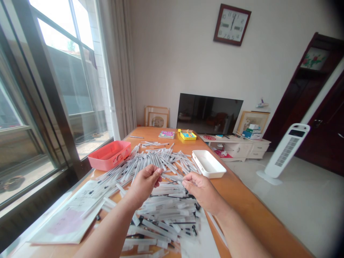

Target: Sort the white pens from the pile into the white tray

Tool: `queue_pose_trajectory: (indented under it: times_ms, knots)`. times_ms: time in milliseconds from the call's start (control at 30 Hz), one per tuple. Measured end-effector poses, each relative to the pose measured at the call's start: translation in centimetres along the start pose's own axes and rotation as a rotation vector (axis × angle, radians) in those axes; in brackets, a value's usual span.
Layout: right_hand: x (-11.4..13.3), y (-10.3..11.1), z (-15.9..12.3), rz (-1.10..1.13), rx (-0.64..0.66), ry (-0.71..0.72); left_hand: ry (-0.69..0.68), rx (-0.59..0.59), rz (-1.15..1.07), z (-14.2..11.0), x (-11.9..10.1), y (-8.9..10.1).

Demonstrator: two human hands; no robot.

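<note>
A wide heap of translucent pen barrels (146, 162) covers the middle of the table, with black pen caps and thin dark pen parts mixed in. Above the heap, my left hand (147, 181) is closed, thumb pressed against the curled fingers; what it pinches, if anything, is hidden. Facing it, my right hand (200, 188) is also closed, thumb and forefinger pinching the end of a slender pen part that points toward the left hand. Against the heap its outline is hard to separate. More barrels and black caps (197, 206) lie beneath both wrists.
A red basket (107, 161) stands left of the heap, a white tray (202, 165) right of it. A paper booklet (67, 218) lies front left. Toward the far end of the wooden table (242, 215) are a pen (136, 137), a pink booklet (166, 134) and a yellow box (188, 135).
</note>
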State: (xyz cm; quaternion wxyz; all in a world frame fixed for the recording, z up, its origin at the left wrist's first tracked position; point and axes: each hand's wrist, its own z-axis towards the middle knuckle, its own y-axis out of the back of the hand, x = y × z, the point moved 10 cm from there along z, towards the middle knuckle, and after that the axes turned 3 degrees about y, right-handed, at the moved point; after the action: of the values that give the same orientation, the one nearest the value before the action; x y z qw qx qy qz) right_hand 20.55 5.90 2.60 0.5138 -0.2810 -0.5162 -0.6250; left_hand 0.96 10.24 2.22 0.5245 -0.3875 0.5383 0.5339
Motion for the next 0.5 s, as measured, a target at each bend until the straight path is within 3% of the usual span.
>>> queue_pose_trajectory:
  times_ms: [200, 333, 500]
  knots:
    - [-0.2, -0.1, 0.1, -0.045, 0.003, 0.021, -0.029, -0.057, 0.256, 0.2, -0.2, 0.5]
    - [-0.1, -0.3, 0.1, -0.034, 0.013, 0.024, -0.095, -0.103, 0.285, 0.2, -0.8, 0.8]
    - [0.2, -0.3, 0.0, -0.014, 0.018, 0.037, 0.029, -0.101, 0.224, 0.4, 1.2, 1.1]
